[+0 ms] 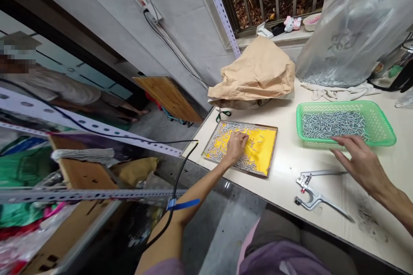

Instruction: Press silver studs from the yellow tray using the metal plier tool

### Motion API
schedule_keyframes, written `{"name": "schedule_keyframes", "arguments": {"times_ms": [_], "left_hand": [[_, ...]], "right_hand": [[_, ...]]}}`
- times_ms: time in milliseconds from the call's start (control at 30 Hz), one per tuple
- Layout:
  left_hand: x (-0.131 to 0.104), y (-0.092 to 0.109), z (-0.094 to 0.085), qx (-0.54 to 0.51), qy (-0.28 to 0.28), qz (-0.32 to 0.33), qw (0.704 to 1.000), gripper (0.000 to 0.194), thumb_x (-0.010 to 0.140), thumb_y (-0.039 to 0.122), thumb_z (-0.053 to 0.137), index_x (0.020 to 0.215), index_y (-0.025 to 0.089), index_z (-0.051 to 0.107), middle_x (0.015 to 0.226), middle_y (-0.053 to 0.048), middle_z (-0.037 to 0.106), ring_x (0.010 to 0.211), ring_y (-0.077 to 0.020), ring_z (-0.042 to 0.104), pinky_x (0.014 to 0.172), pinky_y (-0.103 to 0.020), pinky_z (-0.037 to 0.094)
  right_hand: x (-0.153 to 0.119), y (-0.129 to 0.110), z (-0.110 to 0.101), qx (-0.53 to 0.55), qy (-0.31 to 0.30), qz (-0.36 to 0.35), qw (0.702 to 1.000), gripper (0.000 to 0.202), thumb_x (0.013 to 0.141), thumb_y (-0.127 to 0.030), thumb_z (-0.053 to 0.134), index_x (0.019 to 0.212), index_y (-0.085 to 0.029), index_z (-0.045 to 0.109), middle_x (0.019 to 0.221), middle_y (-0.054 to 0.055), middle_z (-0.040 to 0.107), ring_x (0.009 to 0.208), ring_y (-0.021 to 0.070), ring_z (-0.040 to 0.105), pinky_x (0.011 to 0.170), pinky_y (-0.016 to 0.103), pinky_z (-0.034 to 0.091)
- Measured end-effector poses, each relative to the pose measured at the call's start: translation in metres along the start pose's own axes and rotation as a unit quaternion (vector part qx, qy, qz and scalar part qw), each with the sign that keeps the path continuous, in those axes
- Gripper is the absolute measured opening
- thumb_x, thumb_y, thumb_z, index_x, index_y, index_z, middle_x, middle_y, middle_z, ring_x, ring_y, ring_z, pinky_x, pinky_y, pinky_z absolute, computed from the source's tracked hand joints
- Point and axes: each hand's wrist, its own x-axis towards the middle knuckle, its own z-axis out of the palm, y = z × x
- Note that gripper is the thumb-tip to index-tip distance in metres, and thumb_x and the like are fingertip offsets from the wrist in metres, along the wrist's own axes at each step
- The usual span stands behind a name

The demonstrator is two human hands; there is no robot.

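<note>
My left hand (237, 145) is over a shallow tray (272, 150) with a yellow bottom. Its fingers are drawn together low over the tray; what they hold, if anything, is too small to make out. Small silver metal pins (216, 144) lie scattered round the tray's sides, with several loose ones near my fingertips. My right hand (363, 165) hovers by the front rim of a green plastic basket (380, 131), fingers apart and nothing visible in them. Many similar silver pins (334, 124) fill the basket. Below it, a silver clamp-like hand tool (316, 197) lies on the table.
Behind the tray are green-handled scissors (222, 114) and a crumpled brown paper bag (258, 68). A clear plastic bag (348, 47) stands at the back right. A black cable (177, 180) runs past my left arm. Another person (64, 86) is at the far left.
</note>
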Motion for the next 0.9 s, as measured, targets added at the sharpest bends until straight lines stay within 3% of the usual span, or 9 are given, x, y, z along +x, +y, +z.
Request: {"name": "schedule_keyframes", "arguments": {"times_ms": [67, 200, 400, 600, 733, 900], "left_hand": [[0.005, -0.002, 0.001, 0.008, -0.016, 0.003, 1.0, 0.02, 0.093, 0.019, 0.052, 0.093, 0.015, 0.072, 0.092, -0.008, 0.068, 0.089, -0.0205, 0.055, 0.082, -0.034, 0.046], [0.011, 0.003, 0.006, 0.03, -0.077, 0.078, 0.994, 0.02, 0.093, 0.021, 0.052, 0.091, 0.017, 0.072, 0.09, -0.007, 0.065, 0.09, -0.0205, 0.054, 0.082, -0.033, 0.046], [0.004, 0.006, 0.003, 0.098, -0.155, 0.149, 0.972, 0.025, 0.094, 0.017, 0.048, 0.081, 0.016, 0.07, 0.088, -0.01, 0.062, 0.094, -0.0223, 0.053, 0.083, -0.034, 0.045], [0.007, 0.007, -0.006, 0.113, -0.176, 0.127, 0.97, 0.023, 0.09, 0.015, 0.048, 0.084, 0.015, 0.07, 0.087, -0.01, 0.064, 0.091, -0.0216, 0.056, 0.083, -0.034, 0.047], [0.011, 0.018, -0.01, 0.164, -0.21, 0.154, 0.951, 0.021, 0.087, 0.009, 0.048, 0.084, 0.012, 0.068, 0.091, -0.014, 0.065, 0.095, -0.0242, 0.056, 0.085, -0.036, 0.047], [0.001, 0.036, -0.015, 0.16, -0.199, 0.151, 0.955, 0.02, 0.081, 0.003, 0.049, 0.077, 0.013, 0.066, 0.088, -0.017, 0.066, 0.098, -0.0282, 0.056, 0.081, -0.037, 0.048]], "right_hand": [[-0.015, -0.008, -0.002, 0.011, 0.006, -0.007, 1.0, 0.029, 0.097, -0.036, 0.045, 0.121, -0.027, 0.059, 0.102, 0.007, 0.063, 0.096, 0.0236, 0.063, 0.081, 0.038, 0.053], [-0.038, -0.014, -0.007, 0.025, -0.002, 0.003, 1.0, 0.026, 0.096, -0.034, 0.047, 0.118, -0.031, 0.062, 0.101, 0.005, 0.064, 0.09, 0.0221, 0.066, 0.078, 0.037, 0.055], [-0.059, -0.02, -0.015, 0.038, -0.012, -0.01, 0.999, 0.022, 0.096, -0.031, 0.048, 0.11, -0.033, 0.064, 0.097, 0.003, 0.065, 0.089, 0.0204, 0.067, 0.082, 0.036, 0.055], [-0.074, -0.031, -0.016, 0.058, -0.042, 0.027, 0.997, 0.024, 0.096, -0.035, 0.045, 0.106, -0.03, 0.066, 0.098, 0.005, 0.066, 0.088, 0.0217, 0.067, 0.082, 0.038, 0.056], [-0.084, -0.047, -0.018, 0.049, -0.06, 0.033, 0.996, 0.027, 0.098, -0.033, 0.041, 0.103, -0.027, 0.066, 0.098, 0.006, 0.065, 0.088, 0.0213, 0.066, 0.079, 0.037, 0.055], [-0.107, -0.065, -0.019, -0.004, -0.144, 0.036, 0.989, 0.027, 0.099, -0.029, 0.04, 0.104, -0.019, 0.065, 0.09, 0.008, 0.063, 0.082, 0.021, 0.063, 0.069, 0.033, 0.051]]}}
